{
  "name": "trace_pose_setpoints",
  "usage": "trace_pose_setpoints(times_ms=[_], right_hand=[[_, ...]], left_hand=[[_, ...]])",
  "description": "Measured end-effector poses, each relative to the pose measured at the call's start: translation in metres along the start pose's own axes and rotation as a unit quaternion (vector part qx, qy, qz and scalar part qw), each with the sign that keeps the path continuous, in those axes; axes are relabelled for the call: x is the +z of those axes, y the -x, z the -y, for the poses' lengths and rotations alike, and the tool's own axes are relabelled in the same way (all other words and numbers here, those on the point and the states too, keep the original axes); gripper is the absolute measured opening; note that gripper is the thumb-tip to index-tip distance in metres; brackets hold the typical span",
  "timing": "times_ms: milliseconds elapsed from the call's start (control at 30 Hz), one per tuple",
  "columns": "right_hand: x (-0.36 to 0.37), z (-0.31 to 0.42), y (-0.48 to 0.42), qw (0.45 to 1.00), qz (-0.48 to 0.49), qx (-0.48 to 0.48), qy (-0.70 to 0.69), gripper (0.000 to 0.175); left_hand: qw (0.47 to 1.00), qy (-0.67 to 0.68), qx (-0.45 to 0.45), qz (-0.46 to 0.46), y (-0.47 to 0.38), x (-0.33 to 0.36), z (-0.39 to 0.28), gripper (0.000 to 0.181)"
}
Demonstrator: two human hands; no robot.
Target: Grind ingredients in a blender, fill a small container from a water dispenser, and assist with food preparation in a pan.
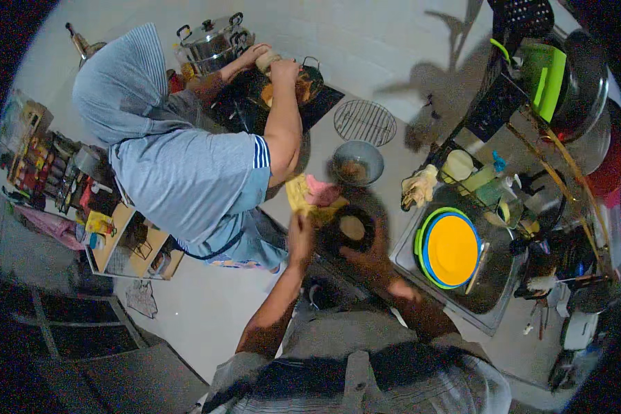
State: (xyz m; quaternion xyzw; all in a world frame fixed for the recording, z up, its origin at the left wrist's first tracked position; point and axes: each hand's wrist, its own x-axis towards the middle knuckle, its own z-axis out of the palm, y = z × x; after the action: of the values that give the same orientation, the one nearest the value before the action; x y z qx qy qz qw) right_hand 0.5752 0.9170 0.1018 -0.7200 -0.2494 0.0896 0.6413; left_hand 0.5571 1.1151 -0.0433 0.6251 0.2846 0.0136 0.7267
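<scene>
My right hand (371,253) curves around the right and near side of a dark round bowl (370,223) at the counter's front edge. Something pale and round (352,227) shows in its middle; what it is stays unclear. My left hand (301,238) is left of the bowl, fingers bent close together. Whether it holds anything is hidden by blur and shadow. Just beyond it lies a yellow cloth (297,195) with a pink cloth (321,191) on top. Behind the dark bowl sits a grey bowl (359,160) with brownish contents.
Another person (186,165) stands at left, both hands over a pan (310,85) on the black stove (233,101). A round wire rack (365,122) lies behind the grey bowl. At right, colourful basins (453,248) fill part of the metal sink (489,300), beside a crowded dish rack (559,181).
</scene>
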Motion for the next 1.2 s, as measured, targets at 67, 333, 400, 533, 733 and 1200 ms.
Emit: trace_pose_setpoints(times_ms=[67,333,400,533,733,1200], right_hand=[[0.003,-0.003,-0.02,0.999,-0.022,-0.031,0.028,0.098],[0.085,-0.09,-0.135,0.993,-0.12,-0.008,0.006,0.093],[0.121,-0.117,-0.16,0.964,-0.227,-0.08,0.112,0.095],[0.14,-0.141,-0.185,0.957,-0.27,-0.042,0.102,0.097],[0.127,-0.179,-0.2,0.959,-0.27,0.039,0.08,0.1],[-0.004,-0.106,0.017,0.996,0.008,-0.067,0.051,0.046]], left_hand=[[0.916,-0.343,0.141,-0.15,-0.016,0.0,-0.004,0.054],[0.703,-0.65,0.285,0.048,0.018,0.041,0.025,0.034],[0.718,-0.544,0.43,-0.059,0.011,0.021,0.077,0.034],[0.672,-0.584,0.447,-0.089,0.022,0.015,0.087,0.036],[0.779,-0.539,0.319,0.021,0.031,0.03,0.056,0.041],[0.819,-0.402,0.408,0.04,0.036,0.042,0.045,0.053]])
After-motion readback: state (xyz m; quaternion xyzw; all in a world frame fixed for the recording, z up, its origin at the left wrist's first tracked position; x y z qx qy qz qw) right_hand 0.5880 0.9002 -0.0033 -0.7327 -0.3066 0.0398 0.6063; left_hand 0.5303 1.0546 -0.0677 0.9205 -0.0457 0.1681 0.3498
